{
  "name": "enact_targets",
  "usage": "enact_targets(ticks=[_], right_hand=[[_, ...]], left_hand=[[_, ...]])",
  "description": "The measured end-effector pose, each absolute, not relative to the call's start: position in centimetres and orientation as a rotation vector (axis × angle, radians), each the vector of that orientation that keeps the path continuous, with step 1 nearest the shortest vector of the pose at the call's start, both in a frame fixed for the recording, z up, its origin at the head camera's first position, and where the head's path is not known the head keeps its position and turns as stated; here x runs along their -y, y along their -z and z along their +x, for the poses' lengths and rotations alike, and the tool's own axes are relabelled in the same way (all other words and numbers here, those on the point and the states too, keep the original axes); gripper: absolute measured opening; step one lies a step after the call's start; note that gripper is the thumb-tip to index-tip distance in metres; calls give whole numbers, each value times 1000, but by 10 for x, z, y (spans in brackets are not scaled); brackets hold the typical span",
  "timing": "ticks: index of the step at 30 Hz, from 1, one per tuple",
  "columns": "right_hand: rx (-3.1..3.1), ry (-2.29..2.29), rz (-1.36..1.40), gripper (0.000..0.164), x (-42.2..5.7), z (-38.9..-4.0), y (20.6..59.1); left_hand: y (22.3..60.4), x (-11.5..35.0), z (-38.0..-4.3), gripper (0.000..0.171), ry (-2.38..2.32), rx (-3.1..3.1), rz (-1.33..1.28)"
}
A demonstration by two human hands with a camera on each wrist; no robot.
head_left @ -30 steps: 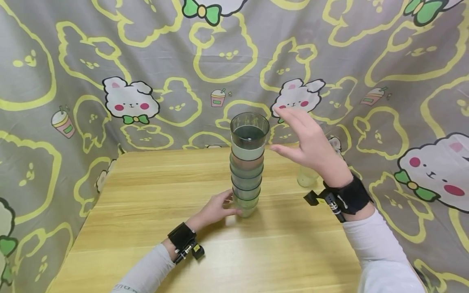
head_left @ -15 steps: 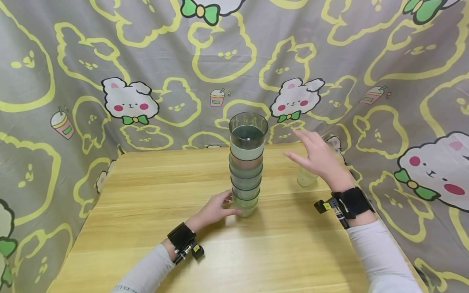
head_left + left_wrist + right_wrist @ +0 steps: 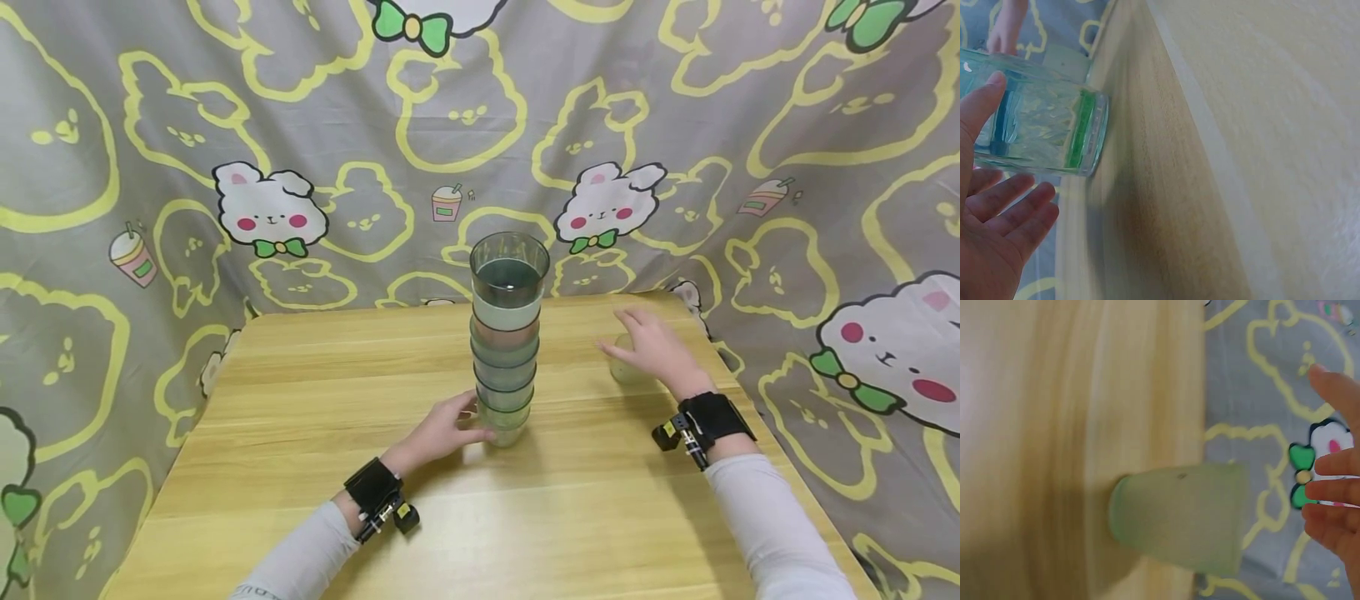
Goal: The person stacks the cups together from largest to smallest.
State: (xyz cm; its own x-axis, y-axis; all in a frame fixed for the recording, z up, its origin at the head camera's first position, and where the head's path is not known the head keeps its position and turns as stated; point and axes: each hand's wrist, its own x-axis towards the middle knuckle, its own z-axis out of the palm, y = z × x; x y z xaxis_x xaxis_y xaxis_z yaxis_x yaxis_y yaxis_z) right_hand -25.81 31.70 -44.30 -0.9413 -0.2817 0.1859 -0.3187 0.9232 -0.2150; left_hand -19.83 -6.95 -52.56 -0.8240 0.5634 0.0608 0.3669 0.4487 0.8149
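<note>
A tall stack of nested clear and tinted cups [image 3: 506, 342] stands upright on the wooden table. My left hand [image 3: 442, 433] is at its base, thumb on the near side and fingers partly hidden behind it. In the left wrist view the thumb lies across the bottom cup [image 3: 1041, 122] while the fingers are spread and fairly straight. Over at the right, my right hand [image 3: 660, 354] hovers by a single pale green cup [image 3: 624, 372], partly covering it. The right wrist view shows that frosted cup [image 3: 1179, 519] upright, apart from the extended fingers [image 3: 1335, 490].
The wooden table [image 3: 360, 367] ends at a grey curtain [image 3: 345, 108] with yellow outlines and cartoon rabbits, which hangs at the back and both sides. Each wrist wears a black strap with a small camera, such as the right camera [image 3: 666, 435].
My right hand has moved down and to the right, away from the top of the stack to the single green cup. The left hand and the stack have stayed in place.
</note>
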Motion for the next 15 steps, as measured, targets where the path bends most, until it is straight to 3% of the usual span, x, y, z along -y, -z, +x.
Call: enact_targets(ticks=[15], right_hand=[[3104,-410,415,80,-334,-258,468]], left_hand=[[528,70,-199,74,-1318,-2483,813]])
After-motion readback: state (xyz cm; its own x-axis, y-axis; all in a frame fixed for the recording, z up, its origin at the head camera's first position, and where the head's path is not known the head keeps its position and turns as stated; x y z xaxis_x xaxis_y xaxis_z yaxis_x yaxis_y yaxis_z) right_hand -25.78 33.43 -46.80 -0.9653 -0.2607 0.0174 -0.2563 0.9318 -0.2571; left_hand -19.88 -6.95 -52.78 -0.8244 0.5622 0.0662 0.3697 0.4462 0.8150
